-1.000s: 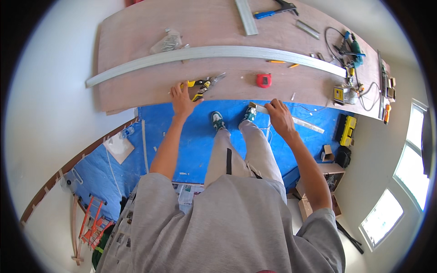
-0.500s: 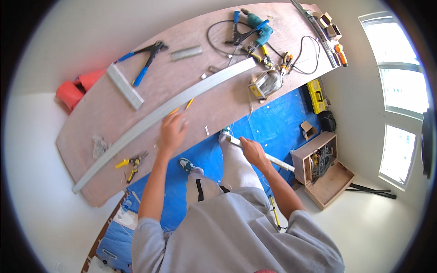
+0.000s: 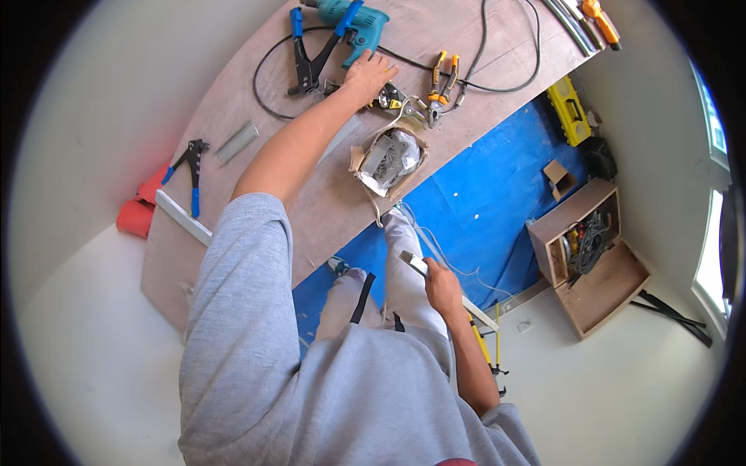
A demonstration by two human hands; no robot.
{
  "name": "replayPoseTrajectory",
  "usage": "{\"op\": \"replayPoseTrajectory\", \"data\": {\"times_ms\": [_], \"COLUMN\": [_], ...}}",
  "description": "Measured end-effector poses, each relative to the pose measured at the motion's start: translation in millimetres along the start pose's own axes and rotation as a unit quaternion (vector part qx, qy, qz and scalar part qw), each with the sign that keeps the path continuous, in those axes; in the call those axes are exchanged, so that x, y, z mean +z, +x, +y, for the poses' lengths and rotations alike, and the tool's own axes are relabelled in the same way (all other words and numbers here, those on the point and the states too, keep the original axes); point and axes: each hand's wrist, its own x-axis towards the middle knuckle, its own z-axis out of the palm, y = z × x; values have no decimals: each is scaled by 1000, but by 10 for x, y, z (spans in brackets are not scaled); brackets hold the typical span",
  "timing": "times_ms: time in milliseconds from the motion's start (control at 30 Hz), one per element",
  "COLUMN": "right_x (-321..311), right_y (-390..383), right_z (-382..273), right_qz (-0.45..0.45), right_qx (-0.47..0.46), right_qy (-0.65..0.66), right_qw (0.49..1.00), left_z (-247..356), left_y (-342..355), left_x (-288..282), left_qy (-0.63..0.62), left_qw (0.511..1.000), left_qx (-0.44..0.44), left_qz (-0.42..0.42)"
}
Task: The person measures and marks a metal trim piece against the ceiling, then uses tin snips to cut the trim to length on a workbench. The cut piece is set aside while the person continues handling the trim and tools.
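Two hands out: right hand (image 3: 444, 290) had fingers wrapped around a metal channel (image 3: 416, 265); left hand (image 3: 371, 79) had fingers spread, teal drill (image 3: 371, 29) just past them, yellow-black hand tool (image 3: 391, 99) beside; contact unclear.

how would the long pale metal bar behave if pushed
The long pale metal bar is probably stiff, running straight either side of the right hand. Held by that hand alone, it seems light and may swivel.

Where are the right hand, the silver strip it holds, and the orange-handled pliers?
Right hand (image 3: 444, 289), head view: back of the hand.
Silver strip (image 3: 416, 263), head view: the end sticking out past the fingers.
Orange-handled pliers (image 3: 441, 99), head view: where the handles meet.
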Motion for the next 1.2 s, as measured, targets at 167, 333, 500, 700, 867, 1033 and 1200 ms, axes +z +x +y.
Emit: {"op": "replayPoseTrajectory", "data": {"times_ms": [167, 333, 500, 700, 867, 1033, 1200], "right_x": [-113, -191, -210, -248, -209, -107, 255], "right_y": [72, 124, 219, 289, 408, 434, 425], "right_z": [4, -9, 15, -97, -352, -697, -1277], "right_qz": [-12, 8, 14, 6, -11, -18, -87], "right_qx": [8, -8, -48, -69, -108, -159, -224], "right_qy": [57, 95, 88, 97, 79, 70, -12], "right_qw": [998, 995, 995, 993, 991, 985, 971], "left_z": [-293, -514, -519, -648, -717, -410, 975], "left_y": [48, 45, -3, -848, -1727, -3093, -4998], "left_x": [-296, -702, -1065, -1465, -1643, -1356, -890], "left_qy": [-12, -50, -17, -40, -165, -500, -852], "left_qw": [991, 981, 964, 992, 983, 848, 388], "left_qx": [90, 113, 84, 9, -58, -176, -351], "left_qz": [-100, -151, -253, -122, -59, -19, -32]}}
